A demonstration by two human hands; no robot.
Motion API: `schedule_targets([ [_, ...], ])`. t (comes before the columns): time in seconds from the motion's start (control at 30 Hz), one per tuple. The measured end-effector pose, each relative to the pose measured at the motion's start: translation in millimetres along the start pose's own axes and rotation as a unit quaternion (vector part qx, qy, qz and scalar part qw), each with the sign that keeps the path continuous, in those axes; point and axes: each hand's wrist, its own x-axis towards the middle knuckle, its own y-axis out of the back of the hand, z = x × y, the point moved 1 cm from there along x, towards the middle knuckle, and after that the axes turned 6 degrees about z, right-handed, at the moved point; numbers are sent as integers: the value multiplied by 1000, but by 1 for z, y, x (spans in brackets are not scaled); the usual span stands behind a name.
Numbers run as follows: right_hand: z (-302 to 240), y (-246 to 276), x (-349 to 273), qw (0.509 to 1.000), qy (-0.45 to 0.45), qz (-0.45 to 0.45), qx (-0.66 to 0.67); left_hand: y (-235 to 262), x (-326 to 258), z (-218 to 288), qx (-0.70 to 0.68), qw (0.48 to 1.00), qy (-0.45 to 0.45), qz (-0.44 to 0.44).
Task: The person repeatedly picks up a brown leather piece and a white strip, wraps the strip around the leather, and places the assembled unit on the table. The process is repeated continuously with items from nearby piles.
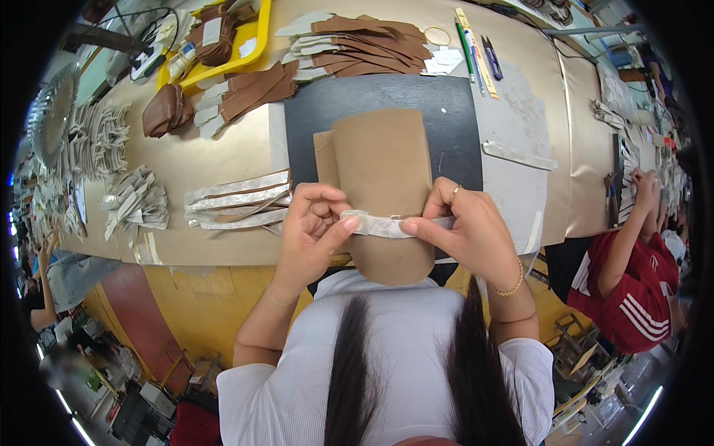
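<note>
A pale, whitish strip [387, 227] stretches level between my two hands, across the lower part of a curved brown board [381, 152]. My left hand [312, 230] pinches the strip's left end between thumb and fingers. Towards the other end, my right hand [470, 232] is closed on it, with the thumb pressed on top. The board overhangs the table's near edge and rests partly on a black mat [454, 111]. Left of my left hand lie several similar strips [238, 199], pale with brown edges. The undersides of my fingers are hidden.
Stacked brown and pale pieces [372, 46] lie at the back, beside a yellow tray [262, 33]. Pens, a ruler [477, 52] and dark snips [491, 58] are at the back right. A pale bar [518, 155] lies right. A person in a red shirt [625, 286] works at right.
</note>
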Motion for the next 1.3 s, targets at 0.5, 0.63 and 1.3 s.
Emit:
schedule_targets([
  [0.5,42,24,3,981,1,-117,153,26,-2,-17,-52,999,1,-10],
  [0.63,37,27,2,983,14,-131,126,25,-3,-19,-72,997,0,-17],
  [1.3,54,6,-2,993,17,-34,114,27,3,-28,-114,993,-4,-29],
])
